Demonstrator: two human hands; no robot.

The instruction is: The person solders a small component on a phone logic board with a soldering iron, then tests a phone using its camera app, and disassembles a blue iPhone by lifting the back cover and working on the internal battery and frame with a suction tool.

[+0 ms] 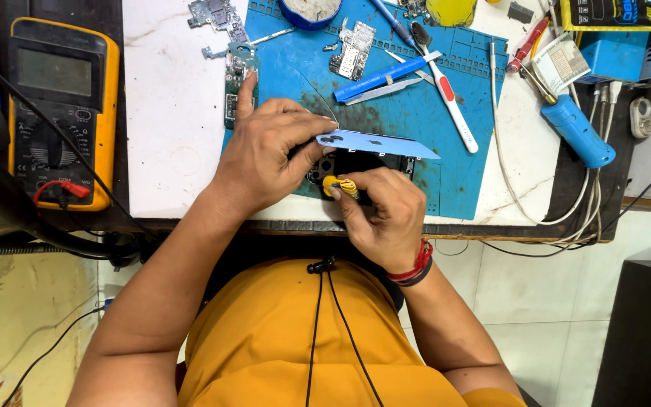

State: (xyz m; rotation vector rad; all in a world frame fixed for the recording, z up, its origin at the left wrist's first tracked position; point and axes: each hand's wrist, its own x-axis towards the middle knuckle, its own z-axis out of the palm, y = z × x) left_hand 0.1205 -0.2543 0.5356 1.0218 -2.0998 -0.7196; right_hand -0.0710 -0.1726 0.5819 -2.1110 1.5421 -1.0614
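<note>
My left hand (265, 154) grips the opened phone (359, 162) at the blue mat's (461, 173) near edge, its pale blue back cover (377, 143) lifted. My right hand (382, 215) pinches a yellow-handled screwdriver (338, 186) against it. Disassembly appears underway; internals remain seated.

The blue work mat (386, 113) looks like matt rubber, scuffed and stained dark near its middle. The table (171, 113) beneath is smooth white stone with faint veining. The pale blue back panel (377, 143) has a smooth satin sheen. The yellow multimeter (62, 113) wears a dull rubbery casing around dark plastic. The circuit board (354, 50) shows bare shiny metal shields.
</note>
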